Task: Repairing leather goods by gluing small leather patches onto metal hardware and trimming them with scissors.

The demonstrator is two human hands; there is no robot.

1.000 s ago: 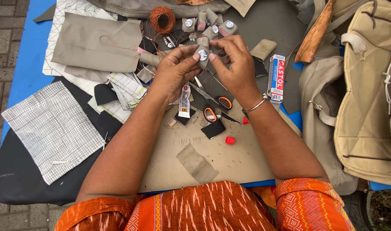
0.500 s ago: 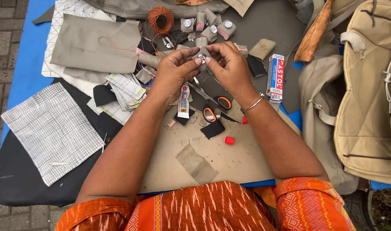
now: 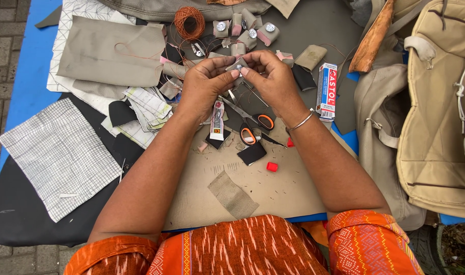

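My left hand (image 3: 206, 84) and my right hand (image 3: 271, 81) meet over the middle of the table and together pinch a small grey fabric piece with a silver snap (image 3: 238, 64) between the fingertips. A thin bangle circles my right wrist. Directly below the hands lie scissors with orange handles (image 3: 252, 125), a small glue tube (image 3: 217, 121), a black fabric scrap (image 3: 251, 153) and a red cap (image 3: 272, 166). Several similar small fabric pieces with snaps (image 3: 252, 30) lie just beyond the hands.
A spool of copper-coloured thread (image 3: 189, 21) lies at the back. A large grey fabric piece (image 3: 113, 51) and checked white fabric (image 3: 59, 155) lie left. A white and red glue box (image 3: 327, 91) and beige bags (image 3: 436, 112) are right. A tan work mat (image 3: 288, 193) covers the front.
Both hands have shifted slightly while working the small piece between the fingertips; the piece sits a little lower between the fingers. Nothing else on the table has moved.
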